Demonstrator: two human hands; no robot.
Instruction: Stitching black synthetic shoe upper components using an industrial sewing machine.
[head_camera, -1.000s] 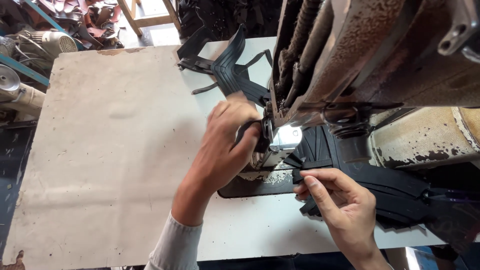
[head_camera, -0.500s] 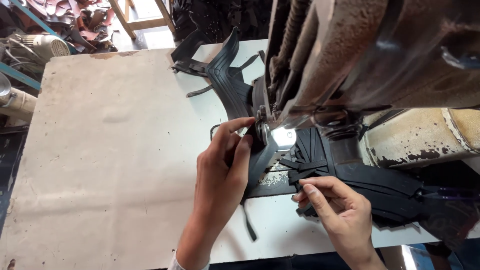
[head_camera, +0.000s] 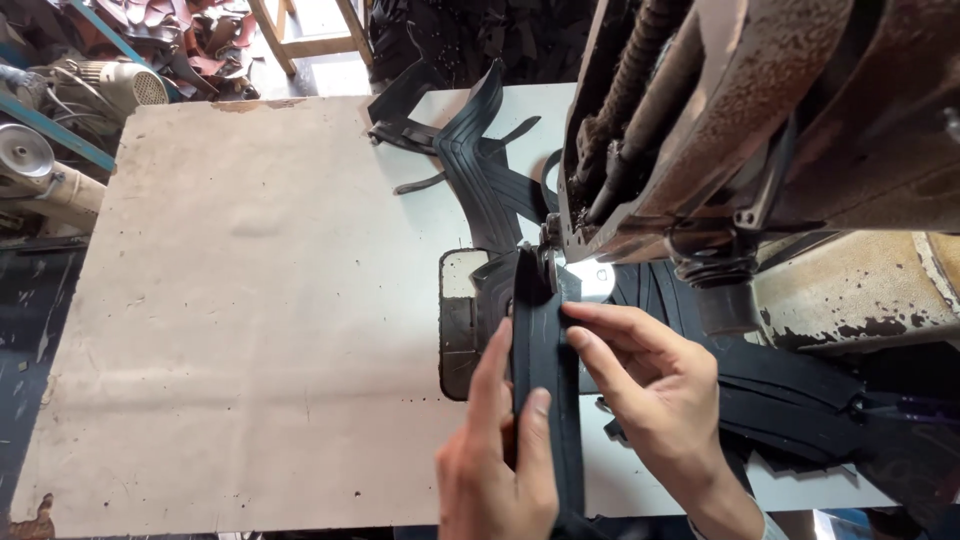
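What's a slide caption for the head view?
Both hands, left hand and right hand, pinch a black strap under a worn sewing machine on a table.

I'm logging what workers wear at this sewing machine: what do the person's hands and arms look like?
Both the left hand and the right hand are bare: no gloves, rings or watch visible. A bit of light grey sleeve shows at the right wrist; the left wrist is cut off by the picture's edge.
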